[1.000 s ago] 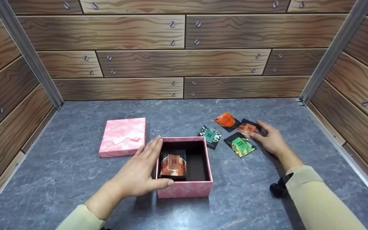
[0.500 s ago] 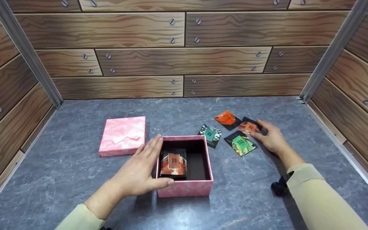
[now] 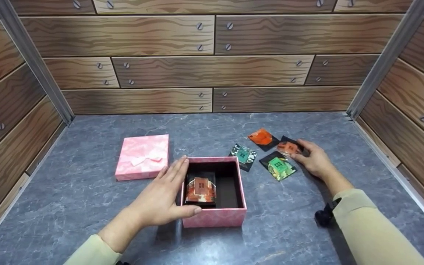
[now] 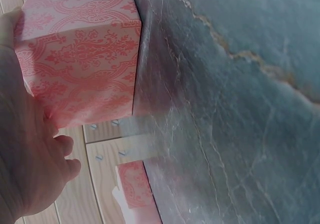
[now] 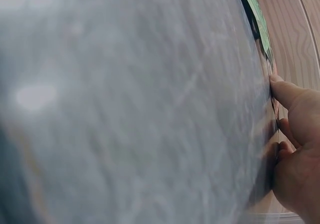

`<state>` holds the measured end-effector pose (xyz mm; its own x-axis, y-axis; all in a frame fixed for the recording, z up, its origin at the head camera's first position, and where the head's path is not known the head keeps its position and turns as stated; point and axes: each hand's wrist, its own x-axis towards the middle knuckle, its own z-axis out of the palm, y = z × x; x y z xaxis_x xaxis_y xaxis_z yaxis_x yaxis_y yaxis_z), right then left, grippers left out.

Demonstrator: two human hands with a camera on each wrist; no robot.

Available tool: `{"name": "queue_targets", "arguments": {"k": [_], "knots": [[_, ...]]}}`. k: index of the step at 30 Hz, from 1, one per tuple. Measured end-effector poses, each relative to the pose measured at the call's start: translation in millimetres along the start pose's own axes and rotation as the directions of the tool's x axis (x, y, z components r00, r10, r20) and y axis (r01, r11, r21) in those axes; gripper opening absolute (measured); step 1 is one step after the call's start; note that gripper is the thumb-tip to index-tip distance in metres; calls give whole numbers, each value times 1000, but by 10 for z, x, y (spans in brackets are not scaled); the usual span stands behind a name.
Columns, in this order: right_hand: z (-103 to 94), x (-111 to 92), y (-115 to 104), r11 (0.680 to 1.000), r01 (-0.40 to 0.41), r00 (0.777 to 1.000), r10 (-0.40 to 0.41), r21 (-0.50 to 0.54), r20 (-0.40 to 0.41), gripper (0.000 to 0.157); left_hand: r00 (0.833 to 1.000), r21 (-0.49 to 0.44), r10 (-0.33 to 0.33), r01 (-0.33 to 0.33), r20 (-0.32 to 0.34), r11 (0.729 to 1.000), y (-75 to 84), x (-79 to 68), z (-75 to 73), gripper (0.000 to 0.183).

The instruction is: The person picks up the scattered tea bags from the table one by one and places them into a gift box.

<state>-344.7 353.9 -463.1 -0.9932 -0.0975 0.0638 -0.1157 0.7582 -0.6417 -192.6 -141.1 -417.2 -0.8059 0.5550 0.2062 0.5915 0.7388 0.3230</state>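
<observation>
In the head view my left hand (image 3: 160, 198) rests along the left side of an uncovered pink gift box (image 3: 214, 218), fingers straight on its rim and thumb lying over the front edge. A black packet with a reddish-orange print (image 3: 201, 187) lies inside, at the left. At the right, my right hand (image 3: 315, 160) pinches the edge of a flat square red-and-black packet (image 3: 289, 147) between thumb and fingers, low over the table. Beside it lie a green-printed packet (image 3: 278, 166), an orange packet (image 3: 261, 137) and a packet with a teal label (image 3: 244, 156).
The pink lid (image 3: 142, 156) with a bow lies left of the box, behind my left hand. Wood-patterned walls (image 3: 182, 73) enclose the grey marbled table (image 3: 87, 191) at the back and sides.
My right hand and the red-and-black packet have shifted slightly to the right, away from the orange packet. The left hand and the box keep their places.
</observation>
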Motion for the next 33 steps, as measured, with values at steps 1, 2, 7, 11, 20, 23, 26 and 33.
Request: {"name": "queue_targets", "arguments": {"k": [1, 2, 7, 11, 20, 23, 26, 33], "knots": [[-3, 0, 2, 1000, -2, 1000, 2, -1, 1, 75, 1000, 2, 0, 0, 1, 1000, 0, 0, -1, 124], [-4, -1, 2, 1000, -4, 1000, 4, 1, 2, 76, 1000, 3, 0, 0, 1, 1000, 1, 0, -1, 124], [-9, -3, 6, 1000, -17, 1000, 17, 5, 6, 78, 1000, 6, -2, 2, 0, 1000, 3, -1, 0, 124], [-12, -5, 13, 1000, -10, 1000, 10, 12, -3, 75, 1000, 6, -8, 8, 6, 1000, 3, 3, 0, 124], [-5, -52, 0, 999, -5, 998, 7, 32, -67, 52, 1000, -4, -15, 15, 1, 1000, 4, -1, 3, 125], [-5, -56, -3, 1000, -5, 997, 7, 20, -75, 50, 1000, -3, -18, 18, 3, 1000, 8, 3, -3, 125], [-7, -57, -3, 1000, -11, 997, 12, 13, -76, 49, 1000, 1, -21, 21, 10, 1000, 11, 9, -7, 125], [5, -67, 12, 997, -27, 997, 32, 72, -75, 46, 999, -2, -31, 31, 15, 1000, 15, 4, -6, 125]]}}
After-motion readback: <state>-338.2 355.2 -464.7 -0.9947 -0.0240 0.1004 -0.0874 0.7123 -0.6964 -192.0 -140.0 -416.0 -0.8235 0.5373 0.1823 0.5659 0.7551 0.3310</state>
